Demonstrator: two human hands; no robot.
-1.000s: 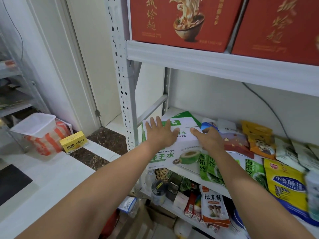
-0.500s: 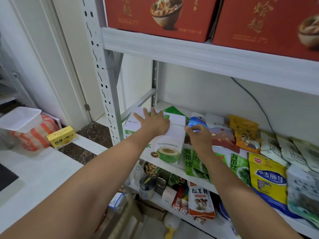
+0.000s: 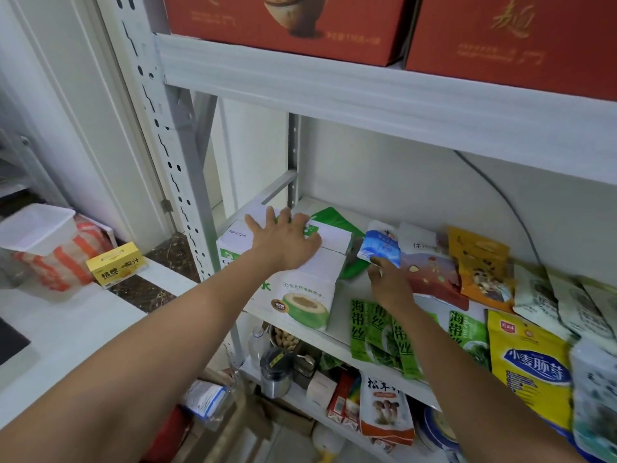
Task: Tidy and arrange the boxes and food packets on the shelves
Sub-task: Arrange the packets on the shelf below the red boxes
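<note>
We see a metal shelf unit from head height, with both of our bare arms reaching to its middle shelf (image 3: 350, 289). A white coconut-water box (image 3: 300, 295) lies at the shelf's left end, its front face close to the shelf's front edge.

Our left hand (image 3: 287, 240) lies flat on top of the box, fingers straight and spread, gripping nothing. Just right of the box, our right hand (image 3: 389, 282) appears to pinch the lower edge of a blue-and-white packet (image 3: 380, 243) with curled fingers.

A green pouch (image 3: 334, 218) sticks out from behind the box. Right of the box and nearer to us, green kelp packets (image 3: 370, 332) hang over the shelf's front edge, directly under our right forearm.

Several things could go wrong, in our judgement:
- Pushing the box back may crush or jam the green pouch.
- Pressing on only one side may turn the box askew.
- The forearm may brush the kelp packets off the edge.
- The thin pinch on the blue-and-white packet may slip.
</note>
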